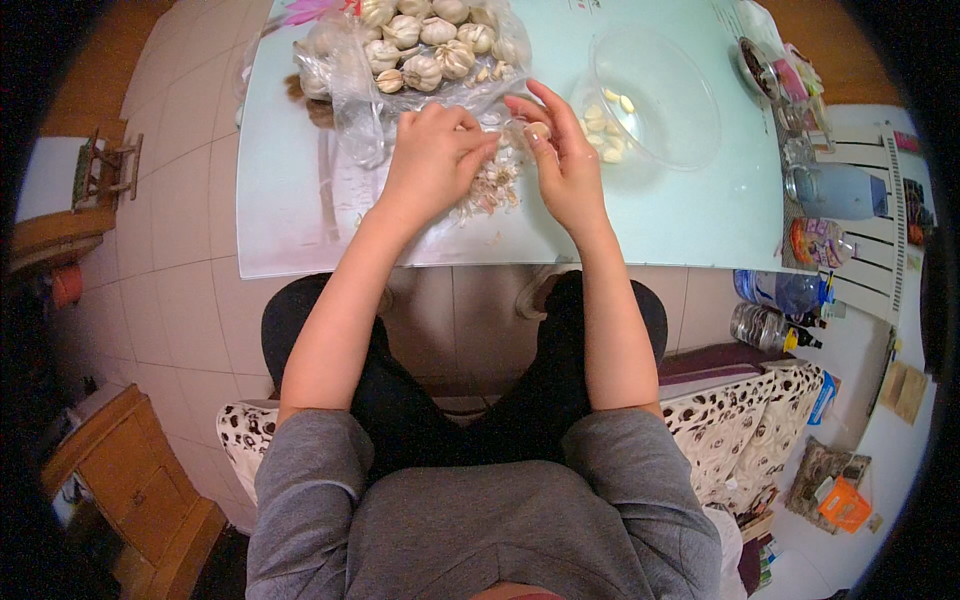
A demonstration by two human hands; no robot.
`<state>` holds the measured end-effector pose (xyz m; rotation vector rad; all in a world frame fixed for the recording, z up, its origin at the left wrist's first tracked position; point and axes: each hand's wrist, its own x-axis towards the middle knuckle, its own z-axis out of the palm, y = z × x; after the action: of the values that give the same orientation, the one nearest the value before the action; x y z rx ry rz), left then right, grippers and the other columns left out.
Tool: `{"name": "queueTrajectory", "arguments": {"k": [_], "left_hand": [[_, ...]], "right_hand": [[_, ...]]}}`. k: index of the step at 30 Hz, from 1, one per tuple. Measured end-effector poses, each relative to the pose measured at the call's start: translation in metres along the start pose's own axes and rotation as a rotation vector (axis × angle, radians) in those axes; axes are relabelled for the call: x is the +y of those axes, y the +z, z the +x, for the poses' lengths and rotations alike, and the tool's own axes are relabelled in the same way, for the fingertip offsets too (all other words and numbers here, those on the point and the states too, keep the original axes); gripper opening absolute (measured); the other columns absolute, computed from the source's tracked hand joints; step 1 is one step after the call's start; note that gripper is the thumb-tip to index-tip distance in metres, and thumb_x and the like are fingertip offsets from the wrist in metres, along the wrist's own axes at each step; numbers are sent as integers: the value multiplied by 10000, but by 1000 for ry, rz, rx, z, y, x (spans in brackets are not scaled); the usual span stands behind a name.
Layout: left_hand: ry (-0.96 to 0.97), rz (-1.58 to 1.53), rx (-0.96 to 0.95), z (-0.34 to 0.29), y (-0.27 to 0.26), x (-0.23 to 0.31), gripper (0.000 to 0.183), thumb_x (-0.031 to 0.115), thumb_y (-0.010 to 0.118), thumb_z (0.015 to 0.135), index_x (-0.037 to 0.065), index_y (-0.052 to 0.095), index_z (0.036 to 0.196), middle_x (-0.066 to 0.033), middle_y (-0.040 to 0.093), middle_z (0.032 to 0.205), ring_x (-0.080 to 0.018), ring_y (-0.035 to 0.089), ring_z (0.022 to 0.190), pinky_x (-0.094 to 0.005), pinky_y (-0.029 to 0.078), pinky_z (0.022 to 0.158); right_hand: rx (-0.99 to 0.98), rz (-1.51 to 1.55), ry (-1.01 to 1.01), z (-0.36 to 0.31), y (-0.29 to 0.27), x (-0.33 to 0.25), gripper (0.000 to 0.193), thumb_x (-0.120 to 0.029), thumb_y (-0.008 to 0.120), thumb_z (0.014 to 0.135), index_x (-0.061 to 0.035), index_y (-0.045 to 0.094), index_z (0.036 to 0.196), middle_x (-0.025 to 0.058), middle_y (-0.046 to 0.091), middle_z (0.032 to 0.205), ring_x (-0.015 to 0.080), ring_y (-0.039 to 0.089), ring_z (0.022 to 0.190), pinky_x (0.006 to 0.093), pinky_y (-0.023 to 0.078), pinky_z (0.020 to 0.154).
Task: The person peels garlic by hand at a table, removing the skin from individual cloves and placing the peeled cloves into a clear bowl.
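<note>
papery skins [495,190] heaped between hands on tabletop [700,220], probably keeps mess in one spot; left hand [435,150] fingers pinched together, can't tell if anything's between; right hand [570,165] fingers grasping garlic clove [540,130]; clear bowl [685,125] with peeled cloves [607,128] just right, handy imo; far left, plastic bag [357,130] gaping around garlic heads [423,70], likely for easy grabbing

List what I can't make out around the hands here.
Head view, all of these:
Whatever the left hand may be pinching: its own curled fingers hide it.
Much of the clove in the right hand: covered by the thumb and fingers.
The farthest garlic bulbs: cut off by the top edge.
The exact number of peeled cloves in the bowl: small and overlapping.
</note>
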<state>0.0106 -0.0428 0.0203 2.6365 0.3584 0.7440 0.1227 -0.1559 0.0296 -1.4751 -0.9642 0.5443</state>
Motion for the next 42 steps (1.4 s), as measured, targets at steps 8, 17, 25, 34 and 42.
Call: {"name": "queueTrajectory", "arguments": {"k": [8,17,25,34,42], "left_hand": [[-641,-1095,-192,8,-11,6,149,114,565,782,4,620,867,-47,610,749,-82,543,645,-192,410,569],[-777,-1302,-94,3,-8,-4,213,95,583,769,-13,575,953,-64,613,795,-101,575,725,-193,428,583],[-723,-1305,-196,5,-10,-1,206,52,587,756,-27,583,947,-88,613,814,-114,569,706,-206,458,622],[-657,-1135,-211,6,-12,0,131,12,607,722,-39,618,842,-86,617,758,-110,572,647,-216,474,605],[-669,-1138,-198,5,-12,4,114,11,602,730,-53,617,823,-91,614,715,-92,558,599,-202,469,543]], "right_hand": [[-182,-374,-255,-1,5,-7,554,4,472,772,-89,277,1282,76,421,1241,207,426,1113,320,358,900],[164,-18,-82,-2,14,-8,273,66,626,674,4,491,904,49,520,858,92,503,748,208,428,682],[170,-52,-88,-2,12,-9,169,61,620,679,14,525,810,38,551,776,93,522,735,213,439,678],[156,-175,-12,-2,8,-8,141,4,650,637,-1,567,751,58,601,679,110,568,609,220,459,593],[56,-216,57,-2,8,-16,145,45,608,652,-1,565,782,67,587,690,120,561,635,227,450,607]]}}
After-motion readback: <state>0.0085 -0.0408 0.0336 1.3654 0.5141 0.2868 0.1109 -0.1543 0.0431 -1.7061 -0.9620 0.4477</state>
